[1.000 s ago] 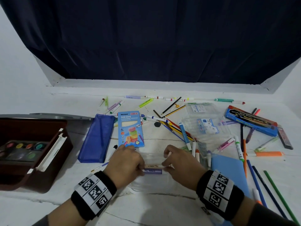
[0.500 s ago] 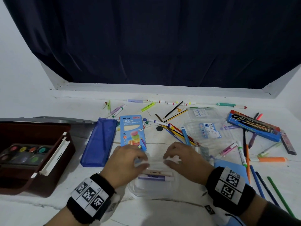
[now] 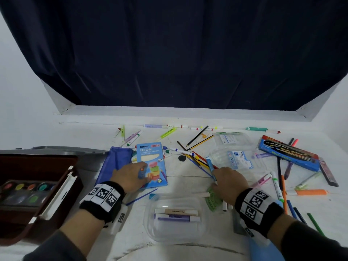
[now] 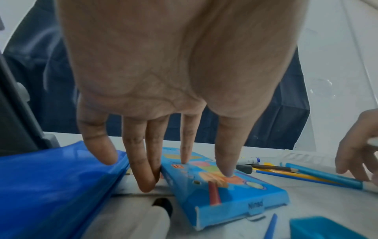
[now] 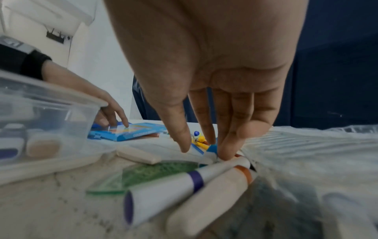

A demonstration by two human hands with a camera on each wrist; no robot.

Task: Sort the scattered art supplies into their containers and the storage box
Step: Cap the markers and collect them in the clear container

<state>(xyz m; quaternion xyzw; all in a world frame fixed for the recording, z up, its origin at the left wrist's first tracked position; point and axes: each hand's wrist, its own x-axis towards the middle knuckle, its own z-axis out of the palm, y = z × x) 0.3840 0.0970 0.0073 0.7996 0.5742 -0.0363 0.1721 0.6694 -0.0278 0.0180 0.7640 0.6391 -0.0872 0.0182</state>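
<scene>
A clear plastic container point(image 3: 150, 210) point(image 5: 51, 97) stands in front of me with a few markers point(image 3: 177, 215) lying inside. My left hand point(image 3: 145, 176) point(image 4: 184, 168) lies on the blue neon coloured-pencil box point(image 3: 152, 159) point(image 4: 225, 190). Its fingers are straight, with thumb and index on the lid and two fingers against the left edge. My right hand point(image 3: 214, 178) point(image 5: 202, 152) reaches down with straight fingers. Its fingertips touch a white marker with a blue cap point(image 3: 209, 162) point(image 5: 211, 148), and the thumb is slightly apart. More loose markers point(image 3: 225, 207) point(image 5: 174, 182) lie under that wrist.
A brown storage box point(image 3: 62, 194) with a watercolour palette point(image 3: 24, 187) stands at the left. A blue pouch point(image 3: 113, 162) point(image 4: 51, 186) lies beside the neon box. A green stencil point(image 3: 212, 199) point(image 5: 153, 171), clear sleeves point(image 3: 231, 159), a blue water-colour pencil box point(image 3: 288, 155) and several scattered pens cover the right.
Both hands have left the clear container. The left moved up and left onto the neon pencil box. The right moved right to the blue-capped marker.
</scene>
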